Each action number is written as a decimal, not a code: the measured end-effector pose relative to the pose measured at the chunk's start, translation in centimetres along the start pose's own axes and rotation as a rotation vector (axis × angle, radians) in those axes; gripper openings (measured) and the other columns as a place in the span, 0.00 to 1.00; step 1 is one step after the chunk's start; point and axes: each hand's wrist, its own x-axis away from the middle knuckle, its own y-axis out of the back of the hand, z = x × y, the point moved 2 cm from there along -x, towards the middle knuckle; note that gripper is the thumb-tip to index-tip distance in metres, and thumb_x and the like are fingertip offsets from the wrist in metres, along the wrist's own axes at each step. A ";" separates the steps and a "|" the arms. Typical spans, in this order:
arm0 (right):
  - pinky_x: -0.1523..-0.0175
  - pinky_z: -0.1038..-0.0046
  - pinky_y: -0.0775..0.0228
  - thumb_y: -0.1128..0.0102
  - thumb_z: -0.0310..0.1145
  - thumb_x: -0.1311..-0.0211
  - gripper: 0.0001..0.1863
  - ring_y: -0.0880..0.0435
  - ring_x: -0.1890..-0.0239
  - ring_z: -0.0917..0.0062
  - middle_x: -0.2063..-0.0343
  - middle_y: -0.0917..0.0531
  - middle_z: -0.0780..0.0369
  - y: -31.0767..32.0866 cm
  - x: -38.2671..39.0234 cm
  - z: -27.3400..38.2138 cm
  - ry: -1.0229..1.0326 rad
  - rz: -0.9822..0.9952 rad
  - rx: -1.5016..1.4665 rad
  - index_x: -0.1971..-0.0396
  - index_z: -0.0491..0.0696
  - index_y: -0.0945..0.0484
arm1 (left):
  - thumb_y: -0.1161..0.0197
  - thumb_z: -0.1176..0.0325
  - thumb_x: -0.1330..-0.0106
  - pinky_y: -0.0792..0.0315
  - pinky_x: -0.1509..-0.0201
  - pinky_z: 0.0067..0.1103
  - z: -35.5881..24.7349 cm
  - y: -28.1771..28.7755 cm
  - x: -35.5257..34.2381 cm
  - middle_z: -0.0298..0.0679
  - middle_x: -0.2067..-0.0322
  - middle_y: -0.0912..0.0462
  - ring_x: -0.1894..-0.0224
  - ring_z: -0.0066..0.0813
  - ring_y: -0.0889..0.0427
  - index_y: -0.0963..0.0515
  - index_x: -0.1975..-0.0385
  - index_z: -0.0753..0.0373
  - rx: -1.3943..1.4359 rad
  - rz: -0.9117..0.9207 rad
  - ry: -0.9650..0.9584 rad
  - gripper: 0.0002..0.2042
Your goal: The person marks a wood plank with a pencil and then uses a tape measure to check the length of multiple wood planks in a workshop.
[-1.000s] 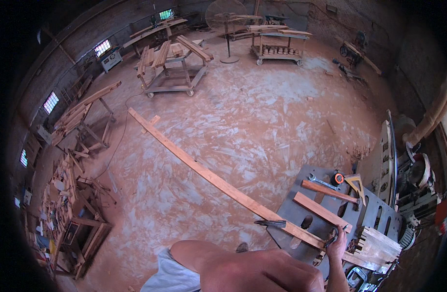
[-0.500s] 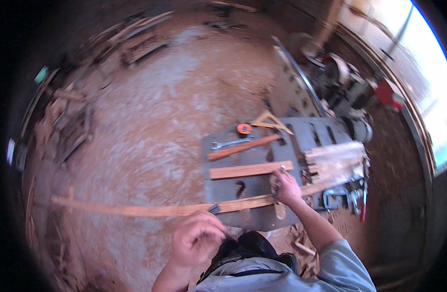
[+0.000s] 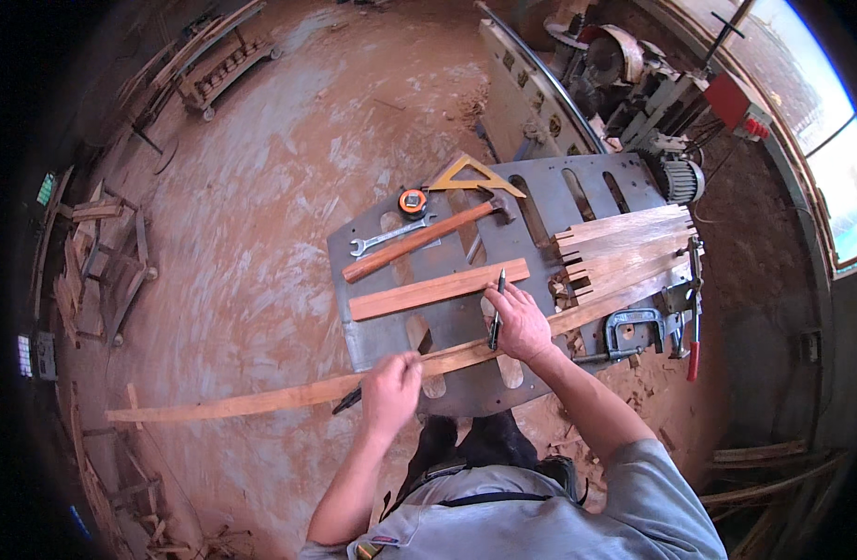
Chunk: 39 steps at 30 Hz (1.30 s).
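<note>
Left hand [image 3: 394, 383]: since the frame half a second ago, carried from the near side of the long wooden strip [image 3: 260, 401] to over it. Fingers curled; whether the strip or a dark object [image 3: 347, 401] showing just below the hand is gripped cannot be told.

Right hand [image 3: 522, 322]: grip closed on a dark pen [image 3: 495, 329], held roughly upright in view, with the hand placed over the same strip.

Long wooden strip: laid across the near part of a grey slotted metal surface [image 3: 466, 397], its left end extended well past the edge, its right portion run alongside a set of pale boards.

Short wooden strip [image 3: 400, 298]: laid flat on the surface, beyond the long one, its right end just beside the right hand.

Hammer [image 3: 410, 246]: wooden-handled, laid beyond the short strip, head to the right.

Wrench [image 3: 388, 235]: laid beside the hammer handle.

Tape measure [image 3: 413, 203]: orange and black, set near the wrench.

Set square [image 3: 475, 177]: yellow, triangular, placed near the far edge.

Pale boards [image 3: 629, 247]: side by side at right, left ends notched.

C-clamp [image 3: 631, 329]: grey-blue, positioned at the near right edge.
</note>
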 end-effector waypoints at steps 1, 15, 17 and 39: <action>0.35 0.59 0.39 0.38 0.32 0.43 0.27 0.31 0.36 0.57 0.43 0.25 0.52 -0.1 0.0 0.0 0.000 0.003 -0.007 0.43 0.45 0.32 | 0.38 0.69 0.37 0.25 0.56 0.34 0.6 -0.2 -1.1 0.48 0.65 0.18 0.60 0.47 0.18 0.20 0.64 0.66 -0.014 -0.049 0.043 0.07; 0.33 0.56 0.43 0.37 0.34 0.42 0.24 0.32 0.35 0.59 0.40 0.27 0.55 0.3 -0.7 -0.7 -0.008 0.051 -0.129 0.45 0.49 0.31 | 0.48 0.56 0.31 0.34 0.40 0.40 12.4 -1.4 -12.2 0.59 0.50 0.23 0.45 0.54 0.25 0.27 0.49 0.74 0.032 -0.621 0.695 0.24; 0.33 0.55 0.44 0.36 0.33 0.43 0.25 0.32 0.35 0.58 0.40 0.27 0.55 0.4 -0.8 -0.7 0.001 0.056 -0.140 0.46 0.49 0.31 | 0.52 0.54 0.30 0.32 0.42 0.41 12.0 -1.7 -12.7 0.58 0.51 0.21 0.47 0.55 0.23 0.26 0.50 0.71 -0.075 -0.616 0.729 0.23; 0.30 0.53 0.48 0.33 0.35 0.47 0.29 0.34 0.34 0.55 0.38 0.29 0.52 0.2 -1.4 -0.9 0.042 0.149 -0.096 0.44 0.46 0.32 | 0.51 0.59 0.36 0.30 0.45 0.42 10.1 -2.3 -13.6 0.53 0.52 0.19 0.49 0.55 0.22 0.24 0.53 0.64 -0.325 -0.596 0.894 0.19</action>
